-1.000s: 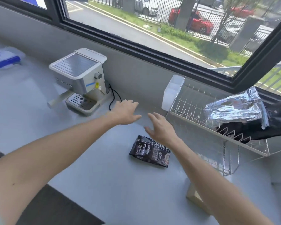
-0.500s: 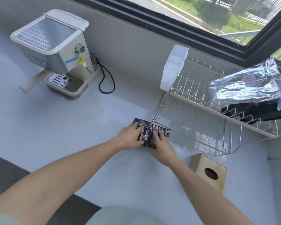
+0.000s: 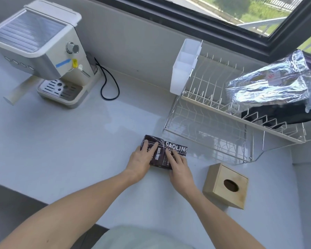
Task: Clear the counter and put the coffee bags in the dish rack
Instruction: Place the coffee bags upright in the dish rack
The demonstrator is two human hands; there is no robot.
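Observation:
A dark coffee bag [image 3: 162, 153] with white lettering lies on the white counter [image 3: 65, 144], just left of the wire dish rack [image 3: 212, 115]. My left hand [image 3: 142, 159] grips its left end and my right hand [image 3: 178, 163] presses on its right half, fingers over the print. In the rack's upper tier a silver foil coffee bag [image 3: 269, 87] rests on a black bag [image 3: 284, 115]. The rack's lower tier holds nothing that I can see.
A cream espresso machine [image 3: 43, 56] with a black cord [image 3: 109, 83] stands at the back left. A white utensil holder [image 3: 185, 65] hangs on the rack's left end. A wooden tissue box [image 3: 224, 186] sits in front of the rack, right of my hands.
Both hands came down from above the counter onto the dark coffee bag and took hold of it. My view tilted down and moved closer to the counter.

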